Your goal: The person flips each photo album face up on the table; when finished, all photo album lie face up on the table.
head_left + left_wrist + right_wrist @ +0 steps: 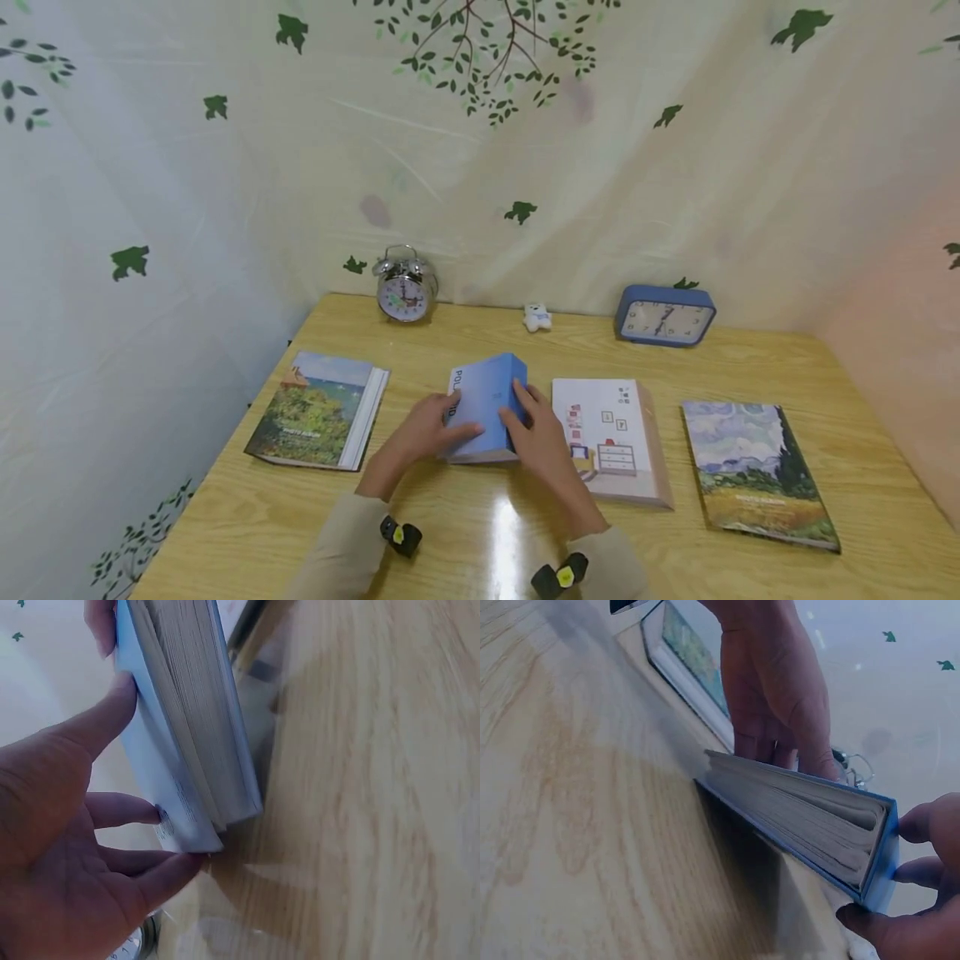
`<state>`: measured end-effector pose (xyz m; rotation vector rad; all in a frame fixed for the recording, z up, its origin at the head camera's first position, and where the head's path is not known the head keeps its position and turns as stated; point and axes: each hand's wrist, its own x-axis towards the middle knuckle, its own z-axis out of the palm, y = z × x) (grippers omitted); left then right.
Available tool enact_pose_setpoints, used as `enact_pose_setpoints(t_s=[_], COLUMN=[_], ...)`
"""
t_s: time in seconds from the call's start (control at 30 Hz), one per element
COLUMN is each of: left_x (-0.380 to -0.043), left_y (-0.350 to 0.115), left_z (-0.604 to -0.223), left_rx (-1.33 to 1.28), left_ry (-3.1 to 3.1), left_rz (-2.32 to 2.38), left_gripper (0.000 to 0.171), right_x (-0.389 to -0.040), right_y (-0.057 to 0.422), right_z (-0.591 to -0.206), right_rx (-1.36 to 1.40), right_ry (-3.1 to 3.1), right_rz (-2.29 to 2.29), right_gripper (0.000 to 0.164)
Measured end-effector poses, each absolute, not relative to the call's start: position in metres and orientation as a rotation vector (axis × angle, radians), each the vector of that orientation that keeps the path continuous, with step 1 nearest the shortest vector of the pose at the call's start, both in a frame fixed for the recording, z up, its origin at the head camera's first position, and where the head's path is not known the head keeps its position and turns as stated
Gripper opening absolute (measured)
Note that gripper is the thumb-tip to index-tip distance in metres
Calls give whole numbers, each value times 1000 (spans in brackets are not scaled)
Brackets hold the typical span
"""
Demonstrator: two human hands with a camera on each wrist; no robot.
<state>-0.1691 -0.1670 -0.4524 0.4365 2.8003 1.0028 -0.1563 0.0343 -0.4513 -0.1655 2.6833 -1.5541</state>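
Note:
Both hands hold a thick blue photo album, its cover lettered in dark print, partly covered by fingers. The left hand grips the open-page side, its thumb lying on the front cover. At the spine, the right hand pinches the album between thumb and fingers. The right wrist view shows the album tilted, with a dark shadow under it and part of it raised from the table. Page edges of the album face the left wrist camera, and the cover stands slightly apart from them at one corner.
On the wooden table lie a landscape-covered album at left, a white illustrated album close at right, and a painted-cover album farther right. Behind stand a silver alarm clock, small white bear figure and blue clock.

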Motion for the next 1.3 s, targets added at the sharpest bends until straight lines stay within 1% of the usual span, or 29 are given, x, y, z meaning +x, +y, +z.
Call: enact_pose_setpoints(t_s=[0.13, 0.37, 0.5, 0.63, 0.8, 0.97, 1.13, 1.3], left_x=[-165, -163, -165, -165, -164, -159, -158, -161], left_y=[-160, -151, -151, -154, -162, -170, -179, -190], left_z=[-447, -439, -436, -433, -423, -407, -404, -408], left_rx=[425, 389, 349, 308, 362, 389, 345, 298], left_ry=[2753, 2695, 2621, 2557, 2512, 2469, 2508, 2556], left_rz=[1005, 1026, 1150, 1361, 1567, 1640, 1653, 1618], left_gripper=[80, 80, 75, 68, 57, 53, 52, 51], right_x=[-157, -157, -156, -155, -149, -142, -142, -152], right_y=[37, 44, 45, 42, 31, 17, 4, -6], right_z=[-446, -436, -429, -422, -407, -393, -392, -416], right_rx=[-101, -38, -82, -173, -259, -278, -335, -398], right_ry=[2636, 2385, 2335, 2254, 2207, 2292, 2320, 2301], right_rz=[-1625, -1902, -1992, -2074, -2073, -2028, -2024, -2022], right_gripper=[50, 48, 44, 44, 47, 46, 47, 48])
